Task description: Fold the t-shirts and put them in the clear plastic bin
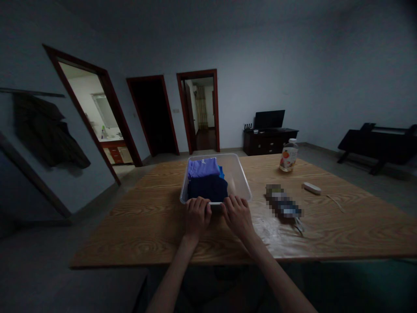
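A clear plastic storage box (240, 178) stands on the wooden table in front of me. Folded purple clothing (203, 168) lies inside at the far left, with folded dark navy clothing (207, 188) nearer me. A bit of bright blue cloth (221, 172) shows beside them. The right part of the box shows its bare bottom. My left hand (197, 215) is closed over the near rim, fingers curled over the edge. To its right, my right hand (237, 213) grips the same rim in the same way.
On the wooden table (146, 221), a bottle with a fruit label (289, 156) stands at the back right. A white device with a cord (312, 188) and a blurred-out object with a strap (283, 203) lie right of the box.
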Demonstrator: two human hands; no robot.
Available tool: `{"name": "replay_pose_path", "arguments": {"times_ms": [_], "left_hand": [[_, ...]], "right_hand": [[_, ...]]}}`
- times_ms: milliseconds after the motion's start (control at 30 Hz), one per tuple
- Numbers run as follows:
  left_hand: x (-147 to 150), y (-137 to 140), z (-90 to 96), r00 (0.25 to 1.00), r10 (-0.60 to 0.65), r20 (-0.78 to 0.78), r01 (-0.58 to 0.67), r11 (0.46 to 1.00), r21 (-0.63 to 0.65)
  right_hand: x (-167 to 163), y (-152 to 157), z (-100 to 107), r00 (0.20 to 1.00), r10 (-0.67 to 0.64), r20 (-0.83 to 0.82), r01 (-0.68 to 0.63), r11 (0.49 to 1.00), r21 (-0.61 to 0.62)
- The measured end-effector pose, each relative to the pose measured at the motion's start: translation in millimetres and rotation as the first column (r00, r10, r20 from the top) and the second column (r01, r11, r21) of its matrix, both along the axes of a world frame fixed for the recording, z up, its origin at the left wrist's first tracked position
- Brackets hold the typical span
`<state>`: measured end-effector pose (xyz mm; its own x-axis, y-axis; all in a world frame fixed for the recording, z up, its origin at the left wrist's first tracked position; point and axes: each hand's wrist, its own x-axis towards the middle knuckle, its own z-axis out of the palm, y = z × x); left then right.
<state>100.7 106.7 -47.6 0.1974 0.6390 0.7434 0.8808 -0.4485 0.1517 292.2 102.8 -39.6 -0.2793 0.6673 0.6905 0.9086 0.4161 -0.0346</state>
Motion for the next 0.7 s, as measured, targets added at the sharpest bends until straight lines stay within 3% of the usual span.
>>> {"name": "replay_pose_path", "arguments": {"times_ms": [400, 700], "left_hand": [[1.7, -34.7, -23.2, 0.997, -0.015, 0.075, 0.020, 0.998, -0.067], [3.0, -18.0, -8.1, 0.998, -0.014, 0.057, 0.016, 0.999, -0.032]], "right_hand": [[0.0, -33.4, -26.2, 0.999, 0.015, -0.047, -0.017, 0.998, -0.056], [-0.9, -18.7, -9.1, 1.000, -0.013, -0.014, 0.012, 0.998, -0.062]]}}
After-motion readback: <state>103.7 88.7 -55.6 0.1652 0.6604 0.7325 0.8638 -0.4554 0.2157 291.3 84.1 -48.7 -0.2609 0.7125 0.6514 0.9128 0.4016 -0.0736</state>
